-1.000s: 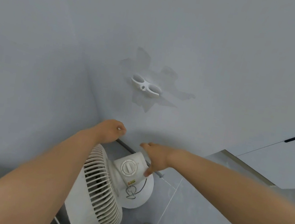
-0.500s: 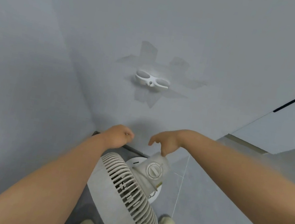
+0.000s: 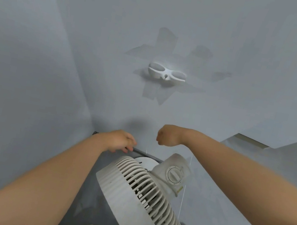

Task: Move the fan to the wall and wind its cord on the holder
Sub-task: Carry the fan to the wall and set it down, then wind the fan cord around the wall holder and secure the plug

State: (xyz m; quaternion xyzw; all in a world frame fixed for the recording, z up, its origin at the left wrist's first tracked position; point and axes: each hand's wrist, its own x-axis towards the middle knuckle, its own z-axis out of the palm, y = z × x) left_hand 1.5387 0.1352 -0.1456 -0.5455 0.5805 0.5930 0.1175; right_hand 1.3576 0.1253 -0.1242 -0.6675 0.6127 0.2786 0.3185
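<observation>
The white round-grilled plastic fan stands on the floor close to the pale grey wall, below the white two-looped cord holder. Both hands hover above it — left hand fingers loosely curled, right hand fisted, holding nothing visible.

Fan: off-white, round slatted grille tilted, facing up toward the camera; stands on the floor close to the wall.
Motor housing: behind the grille, round dial on top.
Base: white disc, partly hidden.
Holder: white, two oval loops, fixed to the wall above the fan; bare.
Cord: not discernible.
</observation>
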